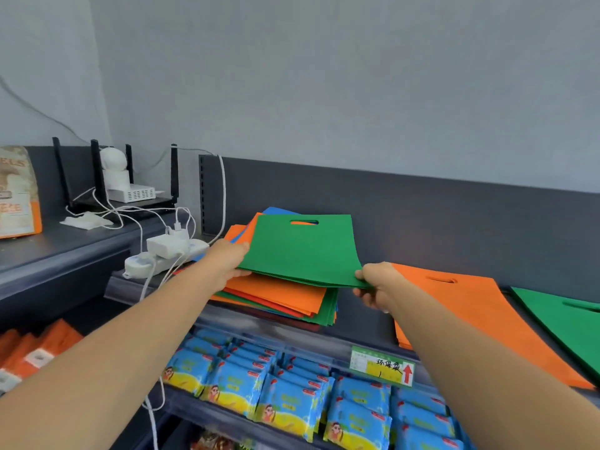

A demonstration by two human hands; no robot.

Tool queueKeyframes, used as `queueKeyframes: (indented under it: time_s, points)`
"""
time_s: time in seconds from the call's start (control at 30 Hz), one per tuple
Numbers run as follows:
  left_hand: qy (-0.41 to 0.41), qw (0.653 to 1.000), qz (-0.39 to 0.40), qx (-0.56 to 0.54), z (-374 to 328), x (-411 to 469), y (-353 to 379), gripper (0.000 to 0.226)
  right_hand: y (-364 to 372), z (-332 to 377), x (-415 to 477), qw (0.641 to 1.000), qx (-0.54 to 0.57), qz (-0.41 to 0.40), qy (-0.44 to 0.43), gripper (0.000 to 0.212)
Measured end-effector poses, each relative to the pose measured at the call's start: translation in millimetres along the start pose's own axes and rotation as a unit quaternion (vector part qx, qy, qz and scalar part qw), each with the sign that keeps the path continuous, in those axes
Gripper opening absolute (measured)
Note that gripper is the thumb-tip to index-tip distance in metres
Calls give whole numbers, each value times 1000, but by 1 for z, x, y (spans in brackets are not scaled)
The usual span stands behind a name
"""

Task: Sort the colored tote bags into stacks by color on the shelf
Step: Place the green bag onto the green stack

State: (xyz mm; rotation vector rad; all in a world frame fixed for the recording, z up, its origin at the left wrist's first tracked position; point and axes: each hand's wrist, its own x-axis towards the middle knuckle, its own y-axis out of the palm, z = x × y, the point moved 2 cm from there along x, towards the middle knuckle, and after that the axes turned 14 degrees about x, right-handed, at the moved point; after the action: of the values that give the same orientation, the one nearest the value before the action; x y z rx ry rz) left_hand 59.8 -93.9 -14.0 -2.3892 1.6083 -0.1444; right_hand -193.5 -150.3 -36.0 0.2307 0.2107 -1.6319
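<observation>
On the shelf point(373, 336), above the mixed pile point(285, 300), the left hand point(227, 261) and right hand point(376, 284) each pinch a near corner of a green bag point(302, 251), which looks light, thin and floppy, best held at both edges.

Two hands are in view, the left hand point(227, 264) and the right hand point(376, 284), and both pinch one green bag point(302, 251). Under it lies one mixed pile point(285, 300) of orange, red, green and blue bags, too many layers to count. To the right lie one orange bag point(470, 313) and a second green bag point(571, 323). There is one router point(152, 203) with four antennas, one power strip point(143, 263) and one price label point(383, 367). The blue packets point(292, 407) are too crowded to count.
</observation>
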Motion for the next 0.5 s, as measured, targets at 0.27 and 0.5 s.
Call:
queueKeyframes:
  time_s: [0.27, 0.5]
  points:
    - [-61, 995, 51, 62, -3, -16, 13, 13, -18, -6, -27, 984, -115, -32, -135, 41]
    - [80, 970, 51, 224, -19, -24, 72, 29, -77, -4, -45, 949, -191, -102, -230, 45]
